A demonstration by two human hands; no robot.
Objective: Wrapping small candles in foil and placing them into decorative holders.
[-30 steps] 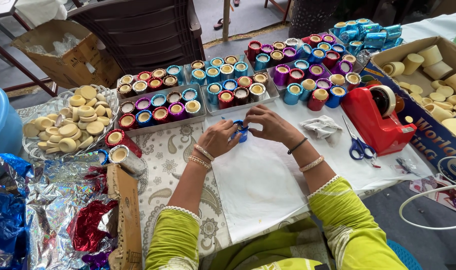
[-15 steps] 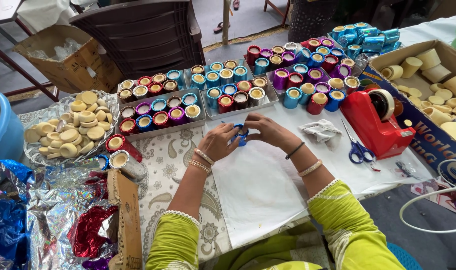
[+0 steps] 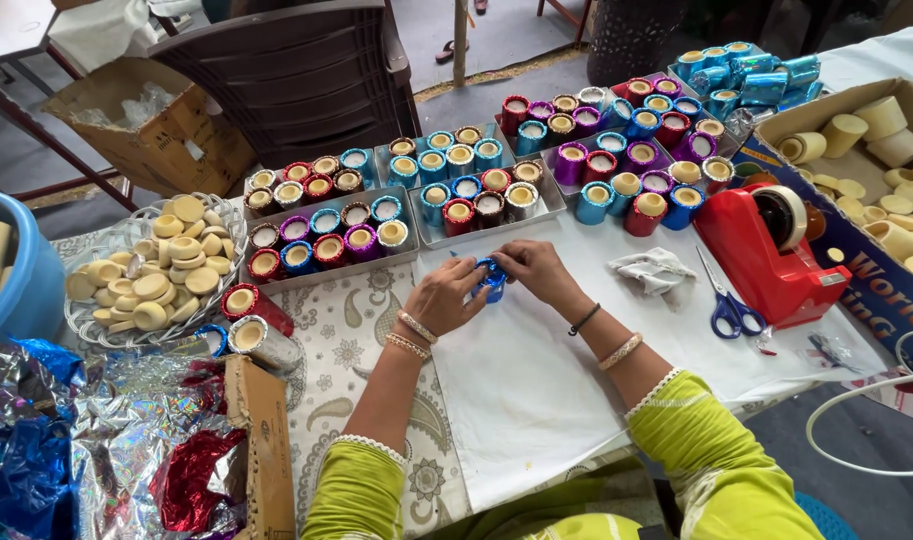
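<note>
A wide tabletop fills the view, laid with a plain white sheet on the right and a paisley-patterned cloth on the left. Beyond its far edge stands a dark brown plastic chair on a grey floor, with an open cardboard box beside it. At the left edge a blue tub is cut off by the frame, and crumpled sheets of silver, blue and red foil pile up in the near left corner. On the right a cardboard carton of bare cream-coloured cups runs out of view.

Metal trays hold rows of foil-wrapped cups in red, blue, purple and brown; more stand loose behind them. A wire basket carries unwrapped cream discs. A red tape dispenser sits right of centre, blue-handled scissors just beside it, and a crumpled white scrap nearby.

At the middle, the left hand and right hand meet over the white sheet, fingers of both pinching a small blue foil-wrapped cup between them. Most of the cup is hidden by the fingers, so its top cannot be made out. Yellow-green sleeves cover both forearms, bangles at the wrists.
</note>
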